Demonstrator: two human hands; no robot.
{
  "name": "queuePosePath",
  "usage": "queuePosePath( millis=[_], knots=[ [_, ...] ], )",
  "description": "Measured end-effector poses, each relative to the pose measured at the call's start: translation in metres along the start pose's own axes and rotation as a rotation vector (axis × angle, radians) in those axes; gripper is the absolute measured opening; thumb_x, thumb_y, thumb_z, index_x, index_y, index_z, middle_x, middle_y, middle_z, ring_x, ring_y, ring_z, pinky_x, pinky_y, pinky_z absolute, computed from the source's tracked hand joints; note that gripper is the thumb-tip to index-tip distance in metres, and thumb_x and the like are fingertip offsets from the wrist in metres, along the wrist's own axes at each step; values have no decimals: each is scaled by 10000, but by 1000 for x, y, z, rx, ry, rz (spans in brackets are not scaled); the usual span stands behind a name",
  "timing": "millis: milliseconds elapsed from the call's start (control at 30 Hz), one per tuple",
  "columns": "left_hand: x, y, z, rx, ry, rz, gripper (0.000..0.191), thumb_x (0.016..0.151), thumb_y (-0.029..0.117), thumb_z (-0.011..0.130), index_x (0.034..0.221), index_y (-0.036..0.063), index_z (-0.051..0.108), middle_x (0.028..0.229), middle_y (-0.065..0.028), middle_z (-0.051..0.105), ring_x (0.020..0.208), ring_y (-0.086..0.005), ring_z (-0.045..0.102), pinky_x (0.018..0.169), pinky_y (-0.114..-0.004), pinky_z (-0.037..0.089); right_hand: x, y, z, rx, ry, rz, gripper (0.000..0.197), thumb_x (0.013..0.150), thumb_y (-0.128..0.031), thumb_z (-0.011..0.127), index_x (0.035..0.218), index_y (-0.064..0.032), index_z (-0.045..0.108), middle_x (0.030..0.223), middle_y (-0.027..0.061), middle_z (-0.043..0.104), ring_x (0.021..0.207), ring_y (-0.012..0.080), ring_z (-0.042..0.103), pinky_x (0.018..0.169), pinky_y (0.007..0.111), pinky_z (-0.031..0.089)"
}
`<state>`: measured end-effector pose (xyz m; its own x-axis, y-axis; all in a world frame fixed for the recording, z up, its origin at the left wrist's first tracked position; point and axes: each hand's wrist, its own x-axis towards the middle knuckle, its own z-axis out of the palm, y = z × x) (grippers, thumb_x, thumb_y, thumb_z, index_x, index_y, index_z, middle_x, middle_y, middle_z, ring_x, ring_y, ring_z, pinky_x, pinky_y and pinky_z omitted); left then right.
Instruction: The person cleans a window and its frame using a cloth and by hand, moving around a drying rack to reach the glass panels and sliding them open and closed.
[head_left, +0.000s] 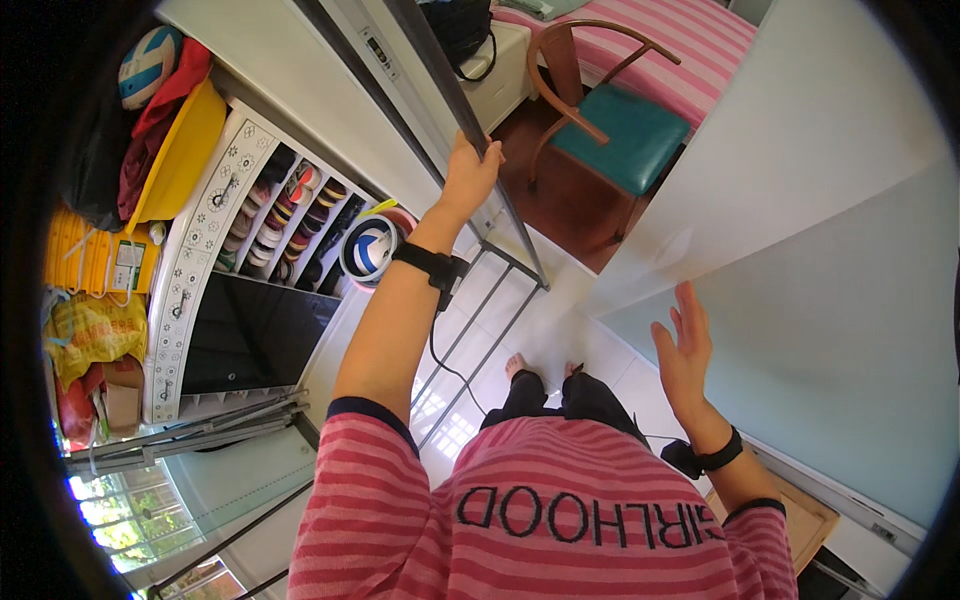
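Note:
My left hand (472, 174) is wrapped around a dark grey metal tube (450, 82), part of a long tubular frame with rungs (480, 315) that reaches down to the tiled floor. A black strap with a small device sits on my left wrist. On the other side, my right hand (684, 356) is raised with its fingers extended, beside a frosted glass panel (810, 337); whether it touches the panel cannot be told. A similar black strap is on the right wrist.
A wooden chair with a green seat (626, 135) stands past the doorway by a pink striped bed (712, 45). On the left are a shoe cabinet (199, 217), a bucket holding a ball (371, 251), bags (97, 330) and a yellow basin (180, 157). My bare feet are on the tiles.

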<state>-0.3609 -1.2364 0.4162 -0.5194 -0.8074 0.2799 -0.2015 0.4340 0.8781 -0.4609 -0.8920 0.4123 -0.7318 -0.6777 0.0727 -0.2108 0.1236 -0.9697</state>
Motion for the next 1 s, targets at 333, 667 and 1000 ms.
queuePosePath(
  millis=[333,667,1000],
  knots=[
    [-1,0,-1,-3,-1,11,177,860,122,544,911,-18,449,682,-87,583,648,-170,587,614,-287,465,19,-2,46,-18,-20,-39,660,748,55,511,1363,-16,285,1322,151,328,1241,264,340,1025,378,289],
    [0,0,3,-20,-22,-12,223,834,110,564,957,-18,429,717,-167,596,674,-311,613,624,-364,477,44,-4,89,-84,-61,-156,673,739,24,497,1364,15,246,1329,204,310,1257,313,307,1047,374,240],
    [3,-6,-3,6,-13,-33,273,835,145,558,1000,-34,433,810,-206,591,775,-380,589,697,-398,466,57,-6,118,-28,-67,-183,690,720,13,501,1360,25,241,1337,219,284,1255,324,290,1054,374,221]
  ],
)
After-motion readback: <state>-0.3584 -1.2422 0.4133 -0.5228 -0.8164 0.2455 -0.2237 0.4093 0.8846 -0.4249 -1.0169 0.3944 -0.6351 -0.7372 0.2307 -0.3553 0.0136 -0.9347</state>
